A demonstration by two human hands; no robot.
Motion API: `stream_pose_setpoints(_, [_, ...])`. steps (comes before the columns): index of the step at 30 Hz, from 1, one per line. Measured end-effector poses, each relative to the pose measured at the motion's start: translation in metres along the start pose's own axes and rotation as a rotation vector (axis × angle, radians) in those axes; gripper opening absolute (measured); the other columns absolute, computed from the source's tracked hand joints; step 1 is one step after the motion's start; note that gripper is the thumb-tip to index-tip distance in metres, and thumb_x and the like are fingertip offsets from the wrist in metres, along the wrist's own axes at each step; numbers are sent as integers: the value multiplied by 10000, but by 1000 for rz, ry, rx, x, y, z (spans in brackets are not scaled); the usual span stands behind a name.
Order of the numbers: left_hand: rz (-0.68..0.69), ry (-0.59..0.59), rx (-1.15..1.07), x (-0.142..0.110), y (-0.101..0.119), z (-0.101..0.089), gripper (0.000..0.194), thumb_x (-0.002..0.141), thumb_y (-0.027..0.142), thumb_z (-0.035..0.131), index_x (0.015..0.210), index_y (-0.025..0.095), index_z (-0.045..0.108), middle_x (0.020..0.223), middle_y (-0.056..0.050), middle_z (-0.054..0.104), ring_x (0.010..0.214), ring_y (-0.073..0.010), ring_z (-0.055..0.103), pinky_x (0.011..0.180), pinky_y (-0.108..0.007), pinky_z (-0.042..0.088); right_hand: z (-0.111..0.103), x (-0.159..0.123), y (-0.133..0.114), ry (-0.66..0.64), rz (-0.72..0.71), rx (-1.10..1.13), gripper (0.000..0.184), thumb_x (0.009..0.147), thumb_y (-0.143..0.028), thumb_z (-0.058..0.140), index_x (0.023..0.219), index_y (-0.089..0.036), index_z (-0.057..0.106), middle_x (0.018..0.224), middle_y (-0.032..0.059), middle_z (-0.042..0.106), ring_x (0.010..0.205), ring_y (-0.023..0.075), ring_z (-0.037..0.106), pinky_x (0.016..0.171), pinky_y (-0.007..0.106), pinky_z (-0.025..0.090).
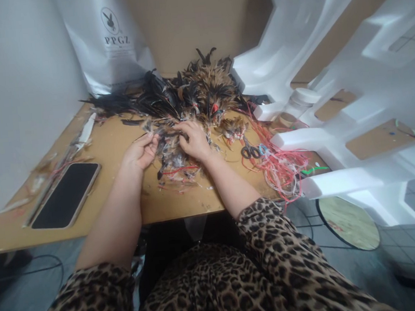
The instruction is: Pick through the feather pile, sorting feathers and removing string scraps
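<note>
Head view: on the table (pixel 112 151), a phone (pixel 66 194) at near left and a loose feather pile (pixel 175 160) in the middle. At the pile's far edge, left hand (pixel 142 151) with fingertips pinched on a wispy feather (pixel 148 126), right hand (pixel 195 139) touching the pile, thumb parted from forefinger, grip too blurred to tell. Behind, dark feather bunches (pixel 158 94), then a silver bag (pixel 112 62).

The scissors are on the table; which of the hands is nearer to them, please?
Right: the right hand is left of the scissors, over feathers; the left hand is farther left.
</note>
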State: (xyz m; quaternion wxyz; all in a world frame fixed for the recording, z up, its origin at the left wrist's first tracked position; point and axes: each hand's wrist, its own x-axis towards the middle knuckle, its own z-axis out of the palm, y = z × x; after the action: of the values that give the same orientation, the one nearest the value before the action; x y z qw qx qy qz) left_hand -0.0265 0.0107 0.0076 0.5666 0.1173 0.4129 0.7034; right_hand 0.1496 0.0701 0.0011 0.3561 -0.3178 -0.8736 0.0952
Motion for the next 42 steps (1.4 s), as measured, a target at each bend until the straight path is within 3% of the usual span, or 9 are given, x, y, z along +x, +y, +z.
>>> stream_pose_setpoints(3, [3, 8, -86, 0, 0, 2, 235, 830, 2, 479, 663, 126, 588, 634, -13, 614, 611, -24, 618, 611, -57, 510, 1, 1, -1, 79, 41, 132, 367, 800, -268, 510, 1150, -185, 583, 1199, 89, 572, 1138, 210, 476, 995, 357, 333])
stream_pose_setpoints(7, [27, -68, -67, -2, -6, 3, 176, 787, -3, 548, 675, 122, 602, 656, -19, 631, 619, -33, 625, 612, -69, 518, 7, 3, -5, 136, 100, 404, 326, 770, -422, 586, 983, -184, 651, 1078, 67, 628, 1064, 167, 531, 983, 313, 365])
stream_pose_setpoints(12, [15, -174, 48, -4, -17, 6, 171, 763, -34, 540, 703, 90, 641, 687, -53, 656, 608, -48, 631, 613, -89, 520, 18, 4, -13, 136, 267, 837, 288, 707, -425, 645, 830, -164, 648, 856, 24, 652, 828, 125, 582, 839, 271, 439])
stream_pose_setpoints(15, [18, -200, 96, -6, -20, 7, 153, 738, -40, 566, 696, 84, 645, 676, -56, 659, 600, -57, 635, 602, -97, 519, 20, 5, -17, 93, 326, 980, 260, 680, -410, 664, 709, -155, 624, 727, -10, 619, 709, 100, 545, 765, 246, 440])
stream_pose_setpoints(23, [74, -210, 235, -4, -19, 0, 68, 688, 69, 685, 742, 70, 644, 723, -108, 695, 619, -126, 671, 542, -156, 531, 18, 6, -6, 72, 456, 1006, 318, 669, -462, 653, 643, -159, 557, 624, -43, 528, 613, 71, 465, 654, 207, 403])
stream_pose_setpoints(28, [79, -240, 327, -4, -21, -1, 140, 666, 125, 721, 778, 67, 658, 746, -119, 706, 584, -127, 667, 507, -154, 521, 18, 6, -5, 57, 413, 951, 321, 681, -460, 633, 627, -159, 535, 600, -46, 484, 578, 65, 415, 611, 198, 369])
stream_pose_setpoints(42, [66, -249, 404, -6, -21, 0, 122, 663, 151, 720, 745, 69, 681, 663, -82, 683, 509, -79, 614, 474, -132, 477, 14, 7, -6, 53, 336, 768, 284, 720, -407, 581, 614, -155, 503, 589, -49, 437, 584, 69, 370, 599, 208, 324])
